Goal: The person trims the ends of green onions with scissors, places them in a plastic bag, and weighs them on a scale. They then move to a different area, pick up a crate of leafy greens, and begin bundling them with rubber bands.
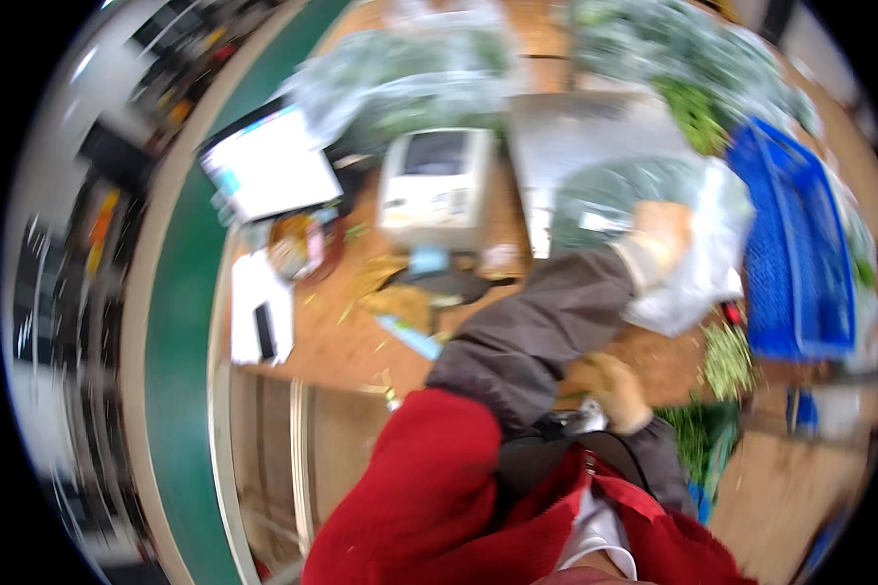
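My left hand (661, 234), in a pale beige covering, reaches across to a clear plastic bag of leafy greens (600, 195) lying over a metal plate (566, 132); its fingers are too blurred to show their grip. My right hand (615, 390) is low at the table’s front edge, below my left forearm and left of a bunch of pale cut stems (727, 356). Its fingers are smeared, and whatever it may hold is unclear. A small red object (732, 314) lies beside the bag.
A blue crate (790, 253) stands at the right of the wooden table (312, 336). A white printer (432, 195), a lit screen (268, 161) and a white paper (249, 331) are on the left half. More bagged greens (390, 78) lie at the back. Greens (693, 439) sit below the edge.
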Demonstrator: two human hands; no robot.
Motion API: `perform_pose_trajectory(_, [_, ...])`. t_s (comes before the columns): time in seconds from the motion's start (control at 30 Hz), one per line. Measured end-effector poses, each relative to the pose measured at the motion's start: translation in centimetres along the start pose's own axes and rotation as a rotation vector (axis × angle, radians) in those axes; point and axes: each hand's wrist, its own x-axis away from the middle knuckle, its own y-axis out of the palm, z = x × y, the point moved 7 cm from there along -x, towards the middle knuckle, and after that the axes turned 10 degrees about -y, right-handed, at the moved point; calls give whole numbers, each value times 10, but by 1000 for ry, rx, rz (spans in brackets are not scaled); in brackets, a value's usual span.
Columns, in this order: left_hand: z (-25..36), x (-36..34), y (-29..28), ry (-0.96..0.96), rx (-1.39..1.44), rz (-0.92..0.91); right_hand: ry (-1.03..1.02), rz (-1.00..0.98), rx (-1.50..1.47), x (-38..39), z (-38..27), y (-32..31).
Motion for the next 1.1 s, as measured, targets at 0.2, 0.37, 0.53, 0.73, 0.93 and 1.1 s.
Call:
perform_pose_trajectory(0.2, [-61,50,-214,183,804,326,347,393,-25,92,105,-85])
perform_pose_trajectory(0.37, [-259,115,-296,-125,878,522,315,377,105,34,65,-98])
perform_pose_trajectory(0.53, [-316,96,-285,-223,722,603,389,478,473,11,70,-132])
perform_pose_trajectory(0.73, [-263,73,-235,-161,664,554,326,1337,37,145,144,-256])
perform_pose_trajectory(0.93, [-127,43,-144,30,703,375,1124,1324,-18,256,241,-393])
perform_pose_trajectory(1.1, [28,30,-48,240,680,125,914,536,733,163,273,-437])
